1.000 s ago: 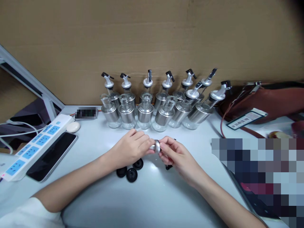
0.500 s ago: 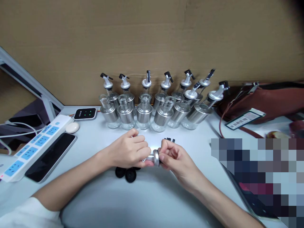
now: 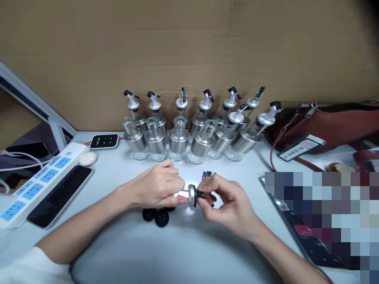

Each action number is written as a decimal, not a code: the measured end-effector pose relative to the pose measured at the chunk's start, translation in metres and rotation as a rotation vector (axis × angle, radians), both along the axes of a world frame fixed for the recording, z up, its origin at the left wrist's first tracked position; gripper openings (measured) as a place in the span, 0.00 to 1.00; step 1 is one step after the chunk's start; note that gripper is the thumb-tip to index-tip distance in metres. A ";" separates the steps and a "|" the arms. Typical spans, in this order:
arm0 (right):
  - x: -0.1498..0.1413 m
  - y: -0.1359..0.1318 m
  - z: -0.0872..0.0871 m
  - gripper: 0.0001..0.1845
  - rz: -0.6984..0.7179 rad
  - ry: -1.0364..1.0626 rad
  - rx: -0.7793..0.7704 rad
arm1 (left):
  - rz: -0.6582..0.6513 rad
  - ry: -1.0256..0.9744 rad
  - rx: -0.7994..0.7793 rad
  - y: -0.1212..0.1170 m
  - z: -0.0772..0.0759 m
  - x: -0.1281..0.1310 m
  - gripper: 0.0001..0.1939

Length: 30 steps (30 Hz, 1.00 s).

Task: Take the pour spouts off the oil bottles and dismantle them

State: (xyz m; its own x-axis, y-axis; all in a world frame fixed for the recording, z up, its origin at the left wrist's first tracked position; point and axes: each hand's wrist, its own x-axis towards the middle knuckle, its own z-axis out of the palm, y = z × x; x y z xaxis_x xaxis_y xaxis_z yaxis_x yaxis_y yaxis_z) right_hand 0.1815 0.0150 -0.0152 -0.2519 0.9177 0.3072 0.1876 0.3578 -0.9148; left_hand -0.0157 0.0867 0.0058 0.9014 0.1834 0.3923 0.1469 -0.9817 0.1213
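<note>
Brown cardboard [image 3: 189, 47] forms the wall behind a pale counter [image 3: 133, 252]. At the far right a reddish-brown bag [image 3: 346, 126] lies beside the bottles, a paper tag [image 3: 302, 148] in front of it.

The bottles, clear glass with steel sleeves, stand in two close rows before the cardboard. All six back bottles [image 3: 141, 120] wear a silver pourer with a black lever. In the front row, the two right-hand bottles [image 3: 248, 141] are topped likewise; the other four, the open bottles [image 3: 178, 141], have bare necks. Sleeves hide much of their insides, so I cannot tell what they hold. The front row blocks most of the lower back row.

A white power strip [image 3: 41, 183] slants across the left side. In the middle, nearer than the bottles, the left hand [image 3: 161, 186] is closed round the spout of a loose pourer [image 3: 192, 195], held sideways above the counter. The right hand [image 3: 227, 199] pinches its ribbed black plug [image 3: 200, 194] between thumb and fingers.

A dark phone [image 3: 60, 196] lies next to the strip, near a small box with green lights [image 3: 104, 141]. Black discs [image 3: 162, 217] lie just below the left hand, one partly covered by it. A white round object [image 3: 88, 158] sits by the strip's far end; small black pieces [image 3: 206, 174] show just beyond the right hand, which partly hides them.
</note>
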 end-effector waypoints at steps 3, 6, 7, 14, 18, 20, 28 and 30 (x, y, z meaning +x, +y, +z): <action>0.003 0.003 -0.001 0.07 0.010 0.008 -0.013 | 0.021 -0.012 0.043 0.001 0.001 -0.002 0.28; 0.003 0.006 0.000 0.10 0.034 0.134 -0.257 | 0.069 -0.039 0.182 0.003 0.000 -0.003 0.24; 0.002 0.007 0.000 0.12 0.060 0.187 -0.344 | 0.080 -0.042 0.229 0.003 0.000 -0.003 0.24; -0.005 0.003 0.008 0.17 0.095 0.310 -0.514 | 0.044 0.007 0.167 0.001 0.003 -0.002 0.26; 0.000 -0.001 0.016 0.13 0.076 0.196 -0.374 | 0.028 0.061 -0.017 0.000 0.008 -0.001 0.28; 0.005 -0.002 0.019 0.09 0.047 0.086 -0.260 | 0.028 0.086 -0.104 -0.001 0.010 0.001 0.30; 0.012 -0.003 0.019 0.03 0.036 -0.109 0.015 | 0.011 0.134 -0.515 -0.002 0.020 0.000 0.28; 0.010 -0.004 0.018 0.03 0.030 -0.097 0.033 | 0.005 0.151 -0.591 -0.002 0.025 -0.002 0.28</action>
State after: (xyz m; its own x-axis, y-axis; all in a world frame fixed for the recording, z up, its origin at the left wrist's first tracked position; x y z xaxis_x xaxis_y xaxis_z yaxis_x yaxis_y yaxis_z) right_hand 0.1919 0.0113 0.0027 -0.3092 0.8992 0.3097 0.2635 0.3939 -0.8806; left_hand -0.0174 0.0850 0.0304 0.9378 0.3352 0.0907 0.2093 -0.7539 0.6228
